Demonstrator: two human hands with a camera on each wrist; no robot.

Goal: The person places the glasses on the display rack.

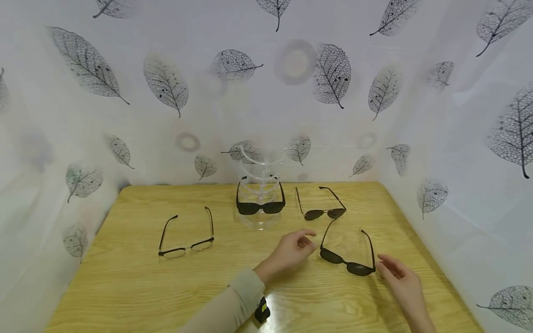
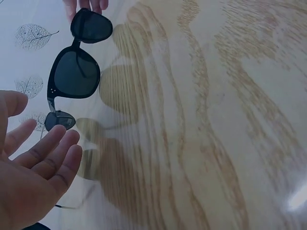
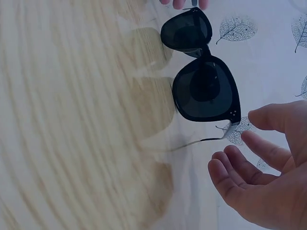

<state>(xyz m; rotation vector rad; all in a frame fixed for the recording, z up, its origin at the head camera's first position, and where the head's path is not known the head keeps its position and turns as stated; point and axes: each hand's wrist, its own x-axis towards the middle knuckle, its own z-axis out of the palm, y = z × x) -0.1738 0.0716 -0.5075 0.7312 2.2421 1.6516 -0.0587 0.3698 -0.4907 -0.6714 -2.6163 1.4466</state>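
Observation:
Black thick-framed sunglasses (image 1: 360, 269) rest on the table with both temples unfolded, between the two hands. Just right of their hinge is the right hand (image 1: 403, 283); in the right wrist view its thumb and fingers are parted around a gap beside the hinge, apart from the frame. The left hand (image 1: 291, 249) hovers to the left of the same sunglasses (image 2: 76, 72), fingers loosely bent and holding nothing. Behind them stand thin-framed dark sunglasses (image 1: 314, 214), temples pointing away. Part of these also shows beyond the left fingertips in the left wrist view.
A clear display stand (image 1: 260, 225) at the back middle carries black sunglasses (image 1: 249, 209) on its low tier. Half-rimmed eyeglasses (image 1: 172, 252) lie unfolded at left. A small black object (image 1: 262, 312) sits by the left sleeve. Leaf-printed curtains (image 1: 266, 106) enclose the wooden table (image 1: 125, 286).

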